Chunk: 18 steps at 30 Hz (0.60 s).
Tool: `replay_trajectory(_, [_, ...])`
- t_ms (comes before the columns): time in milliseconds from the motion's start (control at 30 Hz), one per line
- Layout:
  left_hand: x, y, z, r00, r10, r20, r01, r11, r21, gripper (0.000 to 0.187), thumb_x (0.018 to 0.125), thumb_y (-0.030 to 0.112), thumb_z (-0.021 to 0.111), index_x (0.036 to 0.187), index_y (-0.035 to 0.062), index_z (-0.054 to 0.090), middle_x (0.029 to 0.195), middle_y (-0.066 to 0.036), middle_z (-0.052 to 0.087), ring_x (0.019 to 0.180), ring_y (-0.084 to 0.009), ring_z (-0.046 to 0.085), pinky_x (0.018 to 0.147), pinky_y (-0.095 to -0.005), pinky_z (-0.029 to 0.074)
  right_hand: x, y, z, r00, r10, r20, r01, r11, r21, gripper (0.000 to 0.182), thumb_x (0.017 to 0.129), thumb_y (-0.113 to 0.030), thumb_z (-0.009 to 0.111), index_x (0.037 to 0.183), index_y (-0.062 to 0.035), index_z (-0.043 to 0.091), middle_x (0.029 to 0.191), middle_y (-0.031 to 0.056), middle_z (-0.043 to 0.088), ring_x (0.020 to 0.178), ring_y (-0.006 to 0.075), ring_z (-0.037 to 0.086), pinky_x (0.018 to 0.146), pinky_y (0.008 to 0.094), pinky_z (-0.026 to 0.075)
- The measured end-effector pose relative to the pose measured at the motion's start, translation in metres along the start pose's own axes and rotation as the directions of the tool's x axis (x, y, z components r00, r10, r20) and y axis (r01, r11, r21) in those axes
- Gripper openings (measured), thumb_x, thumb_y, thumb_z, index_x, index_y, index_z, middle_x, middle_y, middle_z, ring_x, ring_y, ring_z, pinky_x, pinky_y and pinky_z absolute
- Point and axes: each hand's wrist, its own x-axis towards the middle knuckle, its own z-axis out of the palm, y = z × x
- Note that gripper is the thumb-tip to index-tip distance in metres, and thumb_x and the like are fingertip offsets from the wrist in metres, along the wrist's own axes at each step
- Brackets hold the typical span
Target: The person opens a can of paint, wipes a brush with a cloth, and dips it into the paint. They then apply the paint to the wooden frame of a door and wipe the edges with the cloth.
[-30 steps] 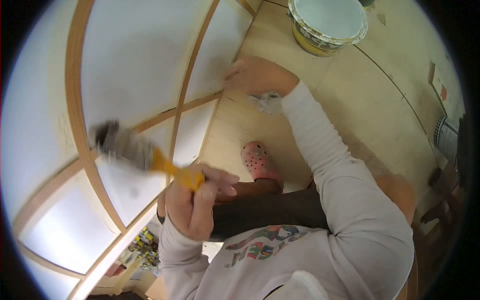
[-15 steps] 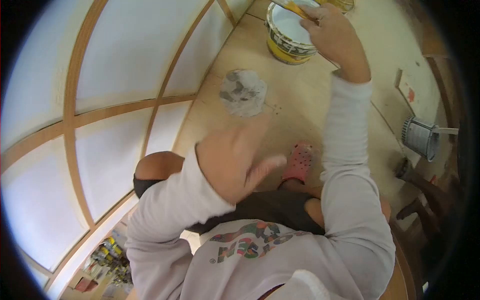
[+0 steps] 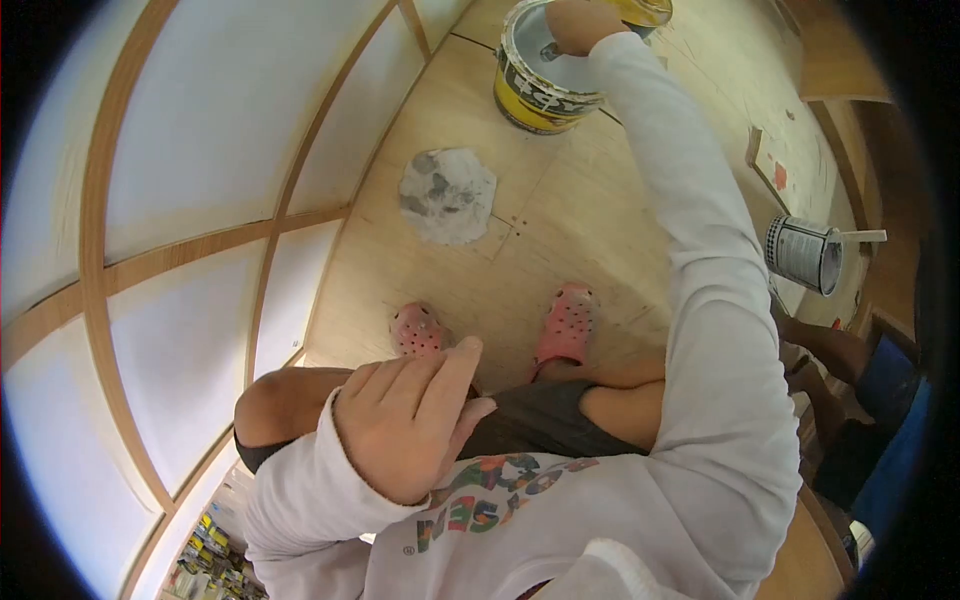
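Over the mouth of a yellow-and-black paint bucket (image 3: 545, 100) is my right hand (image 3: 580, 25), its fingers closed round a brush (image 3: 550, 51). Only a small part of the brush shows below the hand, inside the bucket; the handle is hidden. Pale liquid is in the bucket. My left hand (image 3: 405, 420) is held above my lap, palm down, with its fingers stretched out and nothing in it.
Framed white panels (image 3: 190, 120) rise at the left. A stained white patch (image 3: 448, 195) lies on the floor near my pink clogs (image 3: 568, 325). A grey can (image 3: 803, 255) with a stick and another person's legs (image 3: 825, 350) are at the right.
My right hand has moved left and down into the bucket's mouth with the brush. My left hand has drawn back towards my lap. The view has shifted, and both clogs now show.
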Motion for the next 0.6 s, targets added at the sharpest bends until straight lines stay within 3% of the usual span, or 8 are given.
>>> replay_trajectory(100, [-0.008, -0.002, 0.001, 0.996, -0.083, -0.022, 0.083, 0.996, -0.019, 0.048, 0.068, 0.017, 0.07, 0.109, -0.0019, 0.051, 0.081, -0.016, 0.061, 0.07, -0.0306, 0.06, 0.06, -0.0368, 0.047, 0.019, 0.006, 0.033, 0.991, -0.043, -0.127, 0.047, 0.998, 0.031, 0.03, 0.063, -0.025, 0.071, 0.087, -0.0068, 0.067, 0.093, 0.0131, 0.064, 0.087, 0.0275, 0.061, 0.077, 0.0382, 0.048])
replay_trajectory(167, [-0.011, -0.002, 0.0, 0.996, -0.085, -0.034, 0.084, 0.996, -0.024, 0.048, 0.068, 0.017, 0.07, 0.109, -0.0016, 0.051, 0.08, -0.016, 0.061, 0.07, -0.0307, 0.06, 0.06, -0.0369, 0.047, 0.012, -0.004, 0.018, 1.0, 0.026, 0.011, -0.027, 0.998, 0.06, 0.038, 0.062, -0.027, 0.072, 0.094, -0.0083, 0.065, 0.101, 0.012, 0.063, 0.095, 0.0264, 0.058, 0.082, 0.0377, 0.045])
replay_trajectory(300, [-0.012, -0.008, 0.0, 0.999, -0.008, -0.044, 0.008, 1.0, 0.0, 0.049, 0.068, 0.016, 0.069, 0.108, -0.0062, 0.05, 0.084, -0.016, 0.061, 0.069, -0.0265, 0.06, 0.056, -0.0332, 0.047, 0.013, -0.009, 0.019, 0.994, 0.051, 0.093, -0.053, 0.998, 0.023, 0.04, 0.06, -0.028, 0.073, 0.095, -0.0089, 0.065, 0.101, 0.0115, 0.062, 0.097, 0.0264, 0.057, 0.083, 0.0381, 0.045])
replay_trajectory(500, [-0.008, -0.008, 0.001, 1.0, 0.0, -0.022, 0.0, 1.0, -0.013, 0.049, 0.068, 0.016, 0.068, 0.108, -0.005, 0.05, 0.082, -0.014, 0.06, 0.067, -0.026, 0.06, 0.057, -0.0341, 0.046, 0.005, -0.001, 0.027, 0.999, 0.041, 0.02, -0.042, 0.998, 0.039, 0.035, 0.062, -0.027, 0.071, 0.092, -0.0098, 0.066, 0.098, 0.0114, 0.063, 0.095, 0.0271, 0.058, 0.082, 0.0386, 0.045])
replay_trajectory(600, [-0.003, -0.007, 0.003, 1.0, 0.016, -0.018, -0.016, 1.0, 0.002, 0.048, 0.069, 0.017, 0.068, 0.108, -0.0035, 0.051, 0.08, -0.013, 0.06, 0.066, -0.0252, 0.059, 0.056, -0.0338, 0.046, 0.014, 0.004, 0.056, 0.988, 0.131, -0.08, -0.126, 0.99, 0.067, 0.03, 0.065, -0.026, 0.068, 0.09, -0.0102, 0.066, 0.098, 0.0127, 0.063, 0.094, 0.0267, 0.058, 0.082, 0.0391, 0.045])
